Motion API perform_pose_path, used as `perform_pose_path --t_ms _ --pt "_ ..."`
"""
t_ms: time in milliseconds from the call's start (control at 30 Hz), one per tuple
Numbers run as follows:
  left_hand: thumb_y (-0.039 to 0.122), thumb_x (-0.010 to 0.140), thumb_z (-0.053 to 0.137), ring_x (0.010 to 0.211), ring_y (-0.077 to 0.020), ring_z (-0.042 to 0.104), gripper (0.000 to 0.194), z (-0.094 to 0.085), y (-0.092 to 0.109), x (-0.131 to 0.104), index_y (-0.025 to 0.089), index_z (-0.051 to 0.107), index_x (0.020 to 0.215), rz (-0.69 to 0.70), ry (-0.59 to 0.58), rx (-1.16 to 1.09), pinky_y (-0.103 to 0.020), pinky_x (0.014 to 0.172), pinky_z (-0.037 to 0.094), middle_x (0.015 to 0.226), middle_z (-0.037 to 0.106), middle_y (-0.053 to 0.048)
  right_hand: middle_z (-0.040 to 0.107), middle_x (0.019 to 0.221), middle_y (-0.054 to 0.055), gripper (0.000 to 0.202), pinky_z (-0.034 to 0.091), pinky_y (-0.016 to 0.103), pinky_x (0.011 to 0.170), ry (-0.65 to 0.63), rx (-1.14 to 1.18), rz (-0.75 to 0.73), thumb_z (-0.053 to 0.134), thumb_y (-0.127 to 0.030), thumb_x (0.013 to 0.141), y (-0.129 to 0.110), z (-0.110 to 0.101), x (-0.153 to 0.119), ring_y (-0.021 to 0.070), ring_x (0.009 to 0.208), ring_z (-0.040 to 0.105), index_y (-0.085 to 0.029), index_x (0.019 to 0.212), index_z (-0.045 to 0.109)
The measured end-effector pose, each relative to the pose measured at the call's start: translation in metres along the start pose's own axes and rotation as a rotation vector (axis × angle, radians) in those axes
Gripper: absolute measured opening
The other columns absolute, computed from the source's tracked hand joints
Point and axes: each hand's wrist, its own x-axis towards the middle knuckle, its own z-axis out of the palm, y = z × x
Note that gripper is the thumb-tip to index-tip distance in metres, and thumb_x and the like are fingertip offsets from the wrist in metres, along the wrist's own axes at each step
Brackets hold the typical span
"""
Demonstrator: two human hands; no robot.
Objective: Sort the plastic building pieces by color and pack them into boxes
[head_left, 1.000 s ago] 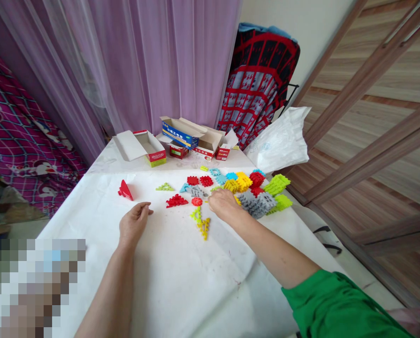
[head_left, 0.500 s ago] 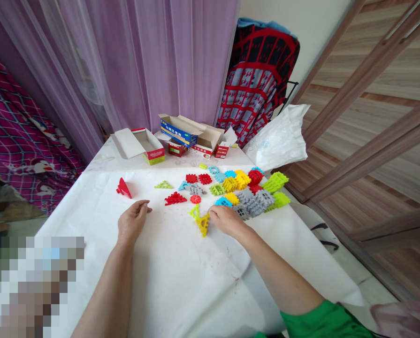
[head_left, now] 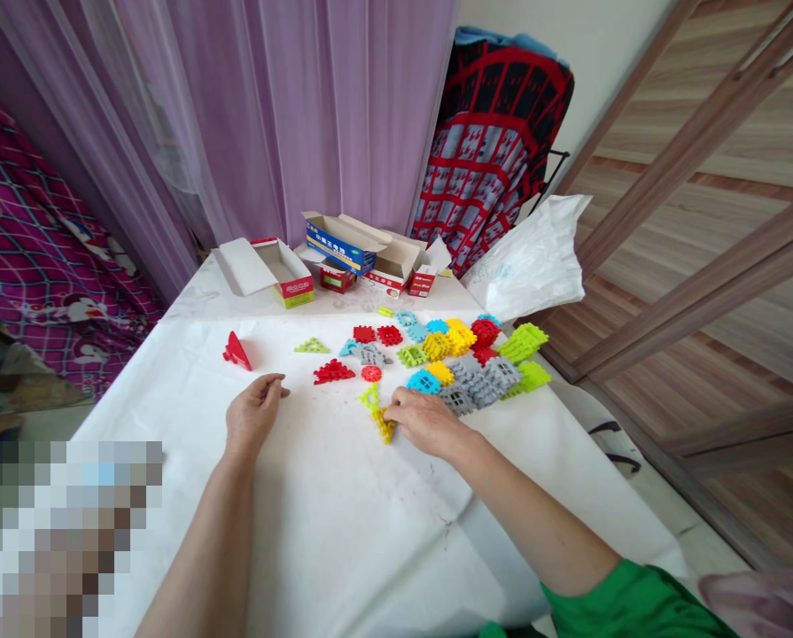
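Note:
Fingers of my right hand (head_left: 426,421) close on the top of a yellow toothed triangular building block (head_left: 387,431), which stands on the table. A lime-green triangular block (head_left: 369,396) sits just behind it, close against it. My left hand (head_left: 255,412) rests on the table with its fingers curled in, and nothing shows between them. Ahead of that hand stands a red fan-shaped piece (head_left: 237,352). Between the hands lie a stack of red triangular blocks (head_left: 333,372), a green triangular block (head_left: 312,346) and a red round piece (head_left: 371,374).
Stacks of grey window blocks (head_left: 479,381), yellow blocks (head_left: 461,338) and green blocks (head_left: 524,344) crowd the right side. Open cardboard boxes (head_left: 294,288) line the back of the white-covered table (head_left: 343,540). A white plastic bag (head_left: 535,261) stands at the back right corner.
My right hand has moved slightly left, and its fingers now overlap the yellow triangular block. My left hand stays curled in nearly the same place. The view has shifted a little.

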Motion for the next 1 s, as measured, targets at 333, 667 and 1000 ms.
perform_pose_path --t_ms 333,667,1000 --pt "0.048 0.080 0.045 0.082 -0.0191 0.071 0.038 0.000 -0.002 0.000 0.027 0.069 0.101 0.015 0.007 -0.009 -0.028 0.069 0.049 0.081 0.077 0.000 0.067 0.102 0.004 0.018 0.040 0.028 0.074 0.013 -0.109 -0.185 0.055 -0.019 0.089 -0.004 -0.008 0.011 0.0192 0.093 0.057 -0.021 0.089 0.073" --pt "0.049 0.080 0.045 0.081 -0.0193 0.071 0.039 -0.001 -0.001 0.000 0.027 0.069 0.100 0.023 0.003 -0.005 -0.028 0.068 0.049 0.082 0.077 0.000 0.065 0.106 0.004 0.023 0.040 0.029 0.084 0.086 -0.143 0.030 0.054 -0.025 0.089 0.031 -0.036 0.043 0.0202 0.101 0.056 -0.024 0.100 0.073" --pt "0.050 0.080 0.044 0.080 -0.0188 0.071 0.039 0.001 -0.003 0.002 0.027 0.069 0.101 0.024 0.001 -0.002 -0.027 0.066 0.049 0.081 0.077 0.000 0.065 0.110 0.010 0.025 0.041 0.033 0.086 -0.038 -0.188 0.090 0.055 -0.019 0.085 0.023 -0.027 0.059 0.0253 0.106 0.056 -0.020 0.101 0.074"
